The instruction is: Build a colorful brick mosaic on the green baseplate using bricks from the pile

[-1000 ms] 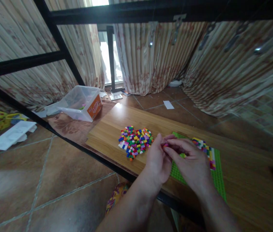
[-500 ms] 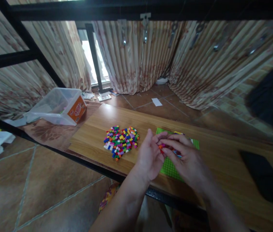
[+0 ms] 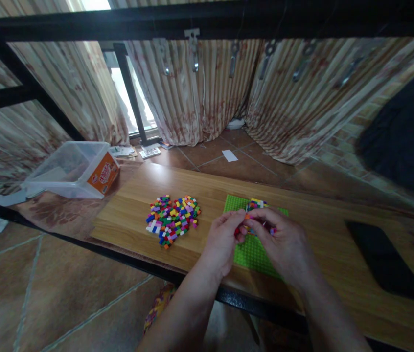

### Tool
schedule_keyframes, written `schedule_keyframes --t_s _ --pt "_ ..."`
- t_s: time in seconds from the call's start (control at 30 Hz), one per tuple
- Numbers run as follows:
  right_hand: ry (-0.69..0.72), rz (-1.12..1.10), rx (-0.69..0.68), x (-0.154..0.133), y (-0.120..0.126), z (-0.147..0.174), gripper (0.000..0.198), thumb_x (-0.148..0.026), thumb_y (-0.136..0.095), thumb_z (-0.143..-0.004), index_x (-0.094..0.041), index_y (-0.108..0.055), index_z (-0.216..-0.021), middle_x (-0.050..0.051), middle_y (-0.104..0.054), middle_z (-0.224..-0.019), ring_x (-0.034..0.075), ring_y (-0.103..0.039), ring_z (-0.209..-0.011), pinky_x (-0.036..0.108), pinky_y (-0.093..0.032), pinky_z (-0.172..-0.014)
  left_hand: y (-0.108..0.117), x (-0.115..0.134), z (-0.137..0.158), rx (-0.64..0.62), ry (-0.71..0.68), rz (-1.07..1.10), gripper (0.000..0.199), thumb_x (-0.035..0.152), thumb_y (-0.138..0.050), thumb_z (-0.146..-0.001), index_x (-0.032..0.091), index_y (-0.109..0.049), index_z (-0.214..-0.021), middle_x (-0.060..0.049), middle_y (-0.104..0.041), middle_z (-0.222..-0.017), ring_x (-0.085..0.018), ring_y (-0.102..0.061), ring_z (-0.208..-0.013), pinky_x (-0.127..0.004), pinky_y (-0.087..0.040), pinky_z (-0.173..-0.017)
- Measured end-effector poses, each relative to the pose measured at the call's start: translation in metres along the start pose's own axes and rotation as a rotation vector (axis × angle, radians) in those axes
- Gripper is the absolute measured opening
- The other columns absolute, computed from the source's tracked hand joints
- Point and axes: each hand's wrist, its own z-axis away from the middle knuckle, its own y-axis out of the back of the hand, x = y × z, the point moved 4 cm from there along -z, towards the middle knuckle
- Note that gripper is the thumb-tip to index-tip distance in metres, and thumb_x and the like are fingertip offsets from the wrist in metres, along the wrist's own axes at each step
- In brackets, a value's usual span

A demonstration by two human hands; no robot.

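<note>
Curled from an open palm, the left hand (image 3: 218,243) meets the right hand (image 3: 287,242); on a long brown wooden table (image 3: 121,220), a rectangular green plastic baseplate (image 3: 253,254) looks part-filled, part bare; multicoloured plastic bricks (image 3: 174,220) remain heaped; both hands pinch a small orange plastic brick (image 3: 247,216) above the baseplate.

With the middle of the view as the dial's centre, there are two hands: one left hand (image 3: 221,242) at five o'clock and one right hand (image 3: 284,237) at four. Between their fingertips shows at least one orange brick (image 3: 247,216), though the fingers cover too much for a sure count. There is one green baseplate (image 3: 254,256) at five, one pile of many dozens of bricks (image 3: 173,219) towards seven, and one wooden table (image 3: 129,215) under both. One clear box (image 3: 82,171) with one orange label (image 3: 103,173) stands at nine, one black slab (image 3: 383,259) lies at four, one white sheet (image 3: 230,155) at two, and six metal clips (image 3: 194,51) hang from eleven round to two.
</note>
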Motion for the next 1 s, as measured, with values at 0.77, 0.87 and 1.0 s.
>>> schedule_keyframes --t_s 0.77,0.87,1.0 --pt "-0.379 -0.525 0.224 0.058 0.021 0.002 0.023 -0.041 -0.077 -0.073 -0.023 -0.078 -0.088 0.003 -0.074 -0.075 0.016 -0.064 -0.063 0.032 -0.055 -0.062 -0.004 -0.001 0.001 -0.021 0.059 -0.061 0.026 0.031 -0.082 -0.063 0.012 -0.065 -0.069 0.000 -0.057 -0.062 -0.004 -0.039 -0.052 -0.019 -0.021 -0.049" --pt "-0.439 -0.332 0.336 0.077 0.038 0.002 0.023 -0.040 -0.076 -0.072 -0.023 -0.079 -0.087 0.005 -0.077 -0.080 0.020 -0.069 -0.069 0.034 -0.056 -0.064 0.001 0.001 -0.001 0.070 0.021 -0.079 0.020 0.028 -0.077 -0.066 0.012 -0.066 -0.070 0.000 -0.058 -0.063 -0.004 -0.041 -0.051 -0.018 -0.024 -0.049" --pt "-0.409 -0.158 0.285 0.090 0.039 0.003 0.023 -0.041 -0.072 -0.075 -0.023 -0.079 -0.087 0.006 -0.079 -0.087 0.024 -0.072 -0.080 0.039 -0.057 -0.077 0.002 0.002 -0.002 0.100 0.009 -0.098 0.019 0.027 -0.077 -0.065 0.012 -0.065 -0.070 0.000 -0.059 -0.064 -0.004 -0.042 -0.051 -0.017 -0.025 -0.049"
